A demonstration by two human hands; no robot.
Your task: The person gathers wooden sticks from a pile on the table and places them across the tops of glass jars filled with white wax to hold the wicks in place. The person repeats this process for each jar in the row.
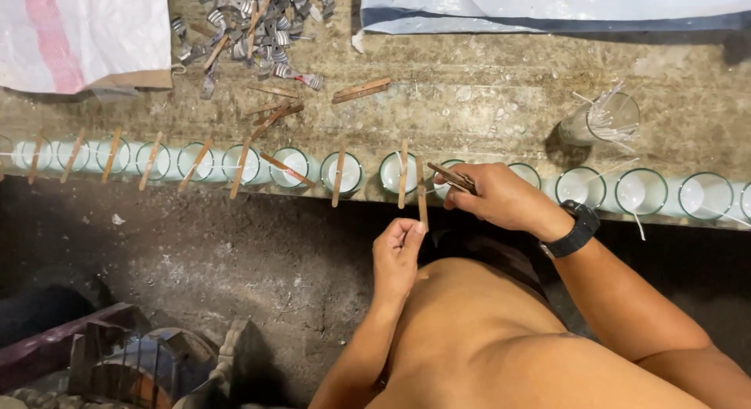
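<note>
Left hand (397, 252): grip closed on the lower end of a thin brown wooden stick (422, 196), held upright just off the near edge of the worn grey-brown worktop (485, 88). Right hand (501, 196): grip closed on a small bundle of similar brown wooden sticks (452, 177), over the row of clear glass cups filled with white wax (344, 173) along that near edge; black wristwatch (577, 231) on its wrist. Sticks lie across cups towards the left end; heap of small metal clips (250, 22) at far edge
</note>
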